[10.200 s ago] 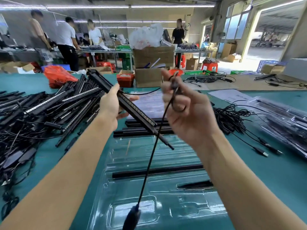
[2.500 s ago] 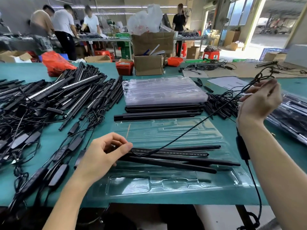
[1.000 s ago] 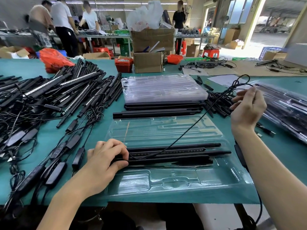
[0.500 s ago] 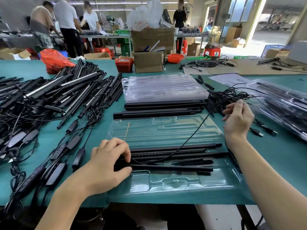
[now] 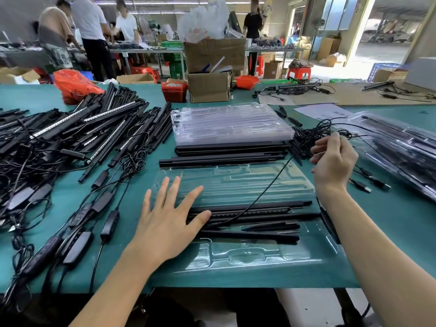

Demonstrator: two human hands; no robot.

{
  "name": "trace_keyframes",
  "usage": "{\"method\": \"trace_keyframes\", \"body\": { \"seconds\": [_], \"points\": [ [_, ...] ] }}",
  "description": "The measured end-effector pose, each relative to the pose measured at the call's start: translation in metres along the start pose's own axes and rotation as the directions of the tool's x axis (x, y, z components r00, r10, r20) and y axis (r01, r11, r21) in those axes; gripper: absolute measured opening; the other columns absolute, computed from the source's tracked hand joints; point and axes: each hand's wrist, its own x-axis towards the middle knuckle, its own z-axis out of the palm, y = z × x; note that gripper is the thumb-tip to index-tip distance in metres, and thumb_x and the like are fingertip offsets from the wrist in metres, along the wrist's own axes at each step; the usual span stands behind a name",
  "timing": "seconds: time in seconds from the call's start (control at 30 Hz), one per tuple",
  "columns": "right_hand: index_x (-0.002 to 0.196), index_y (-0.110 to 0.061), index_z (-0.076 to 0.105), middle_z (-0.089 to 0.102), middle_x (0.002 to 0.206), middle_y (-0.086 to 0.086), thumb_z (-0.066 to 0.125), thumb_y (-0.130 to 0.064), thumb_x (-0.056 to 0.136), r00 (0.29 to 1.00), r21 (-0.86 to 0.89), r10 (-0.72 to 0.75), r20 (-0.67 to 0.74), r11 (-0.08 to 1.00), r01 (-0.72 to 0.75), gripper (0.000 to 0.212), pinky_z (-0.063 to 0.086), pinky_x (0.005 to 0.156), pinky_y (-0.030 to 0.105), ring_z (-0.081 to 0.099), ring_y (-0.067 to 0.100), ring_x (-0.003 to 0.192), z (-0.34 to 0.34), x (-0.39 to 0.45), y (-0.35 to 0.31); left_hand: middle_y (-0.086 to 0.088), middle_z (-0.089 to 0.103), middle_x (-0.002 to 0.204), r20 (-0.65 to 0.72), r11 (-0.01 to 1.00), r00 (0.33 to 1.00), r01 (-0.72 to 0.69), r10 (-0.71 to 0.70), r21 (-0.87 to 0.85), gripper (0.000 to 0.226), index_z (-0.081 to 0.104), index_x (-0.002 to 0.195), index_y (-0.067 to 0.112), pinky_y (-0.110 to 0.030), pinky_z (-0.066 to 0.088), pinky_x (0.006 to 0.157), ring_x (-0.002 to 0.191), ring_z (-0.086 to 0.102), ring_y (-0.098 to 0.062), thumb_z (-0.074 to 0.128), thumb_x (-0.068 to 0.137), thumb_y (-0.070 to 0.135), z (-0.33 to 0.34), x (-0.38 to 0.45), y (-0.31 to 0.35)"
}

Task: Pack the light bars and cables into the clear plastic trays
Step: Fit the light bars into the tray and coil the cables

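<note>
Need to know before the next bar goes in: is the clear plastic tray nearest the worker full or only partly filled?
Partly filled: the clear plastic tray holds black light bars mid-tray; its far and near moulded recesses show empty.

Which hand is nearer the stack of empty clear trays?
Right. The right hand sits just off the stack of empty clear trays; the left hand lies nearer the camera.

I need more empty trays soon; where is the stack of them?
The stack of clear trays sits mid-table, beyond the open tray, atop black light bars.
</note>
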Motion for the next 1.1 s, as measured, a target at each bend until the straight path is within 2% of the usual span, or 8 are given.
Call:
{"method": "trace_keyframes", "body": {
  "seconds": [0.27,0.43,0.53,0.67,0.87,0.97,1.03,1.1],
  "points": [
    [0.075,-0.016,0.056,0.057,0.069,0.004,0.037,-0.020,0.107,0.990,0.153,-0.115,0.083,0.983,0.102,0.038,0.035,0.041,0.020,0.048,0.013,0.051,0.020,-0.010,-0.058,-0.003,-0.029,0.162,0.138,0.999,0.990,0.043,-0.039,-0.029,0.065,-0.020,0.144,0.062,-0.049,-0.023,0.117,0.142,-0.041,-0.018,0.013,0.090,0.078,-0.004,0.009,0.000],
    [0.074,-0.015,0.057,0.060,0.069,0.004,0.039,-0.021,0.107,0.989,0.250,-0.099,0.113,0.966,0.068,0.038,0.034,0.040,0.025,0.052,0.016,0.051,0.037,-0.010,-0.103,-0.004,-0.035,0.160,0.063,0.999,0.998,0.023,-0.021,-0.030,0.068,-0.024,0.145,0.059,-0.050,-0.023,0.116,0.136,-0.049,-0.019,0.013,0.091,0.076,0.000,0.005,0.000],
    [0.076,-0.014,0.059,0.062,0.068,0.003,0.043,-0.024,0.104,0.971,0.380,0.113,0.212,0.906,-0.188,0.034,0.034,0.042,0.021,0.054,0.014,0.052,0.041,-0.009,-0.127,-0.002,-0.030,0.162,-0.015,1.000,1.000,0.025,-0.025,-0.004,0.069,-0.018,0.149,0.056,-0.051,-0.019,0.117,0.139,-0.045,-0.019,0.008,0.089,0.077,0.005,0.003,0.000],
    [0.071,-0.013,0.054,0.057,0.063,0.003,0.038,-0.018,0.102,0.761,0.549,0.429,0.487,0.528,-0.648,0.035,0.034,0.042,0.017,0.050,0.013,0.045,0.043,-0.003,-0.149,-0.002,-0.018,0.165,-0.085,0.999,0.996,0.034,-0.036,-0.023,0.073,-0.004,0.154,0.051,-0.052,-0.012,0.120,0.145,-0.036,-0.020,0.008,0.087,0.077,0.009,-0.001,0.002],
    [0.076,-0.011,0.049,0.054,0.065,0.005,0.036,-0.015,0.100,0.645,0.485,0.527,0.554,0.426,-0.764,0.027,0.033,0.041,0.017,0.046,0.013,0.048,0.059,-0.011,-0.158,0.002,0.010,0.159,-0.178,0.961,0.984,-0.023,-0.027,-0.274,0.063,0.030,0.148,0.041,-0.046,0.006,0.119,0.146,-0.005,-0.013,0.038,0.093,0.070,-0.007,0.004,0.009],
    [0.072,-0.013,0.049,0.055,0.066,0.006,0.036,-0.016,0.099,0.601,0.449,0.558,0.573,0.399,-0.799,0.030,0.032,0.042,0.016,0.045,0.015,0.048,0.063,-0.023,-0.159,0.024,0.047,0.131,-0.363,0.759,0.932,-0.247,0.015,-0.602,0.048,0.058,0.124,0.038,-0.031,0.030,0.110,0.129,0.032,0.001,0.045,0.086,0.065,-0.023,-0.002,0.028],
    [0.071,-0.014,0.050,0.055,0.066,0.005,0.037,-0.018,0.099,0.587,0.400,0.559,0.585,0.431,-0.809,0.031,0.031,0.043,0.015,0.044,0.015,0.050,0.066,-0.033,-0.158,0.023,0.061,0.115,-0.288,0.511,0.944,-0.328,0.158,-0.795,0.041,0.063,0.115,0.039,-0.030,0.045,0.098,0.116,0.054,-0.001,0.050,0.085,0.063,-0.037,-0.009,0.044],
    [0.070,-0.014,0.051,0.055,0.066,0.004,0.038,-0.022,0.100,0.573,0.359,0.556,0.602,0.452,-0.816,0.033,0.030,0.044,0.015,0.043,0.015,0.053,0.071,-0.042,-0.158,0.011,0.067,0.119,-0.115,0.323,0.914,-0.253,0.389,-0.912,0.044,0.060,0.127,0.035,-0.032,0.052,0.094,0.111,0.064,-0.011,0.056,0.089,0.058,-0.047,-0.015,0.063]
  ]
}}
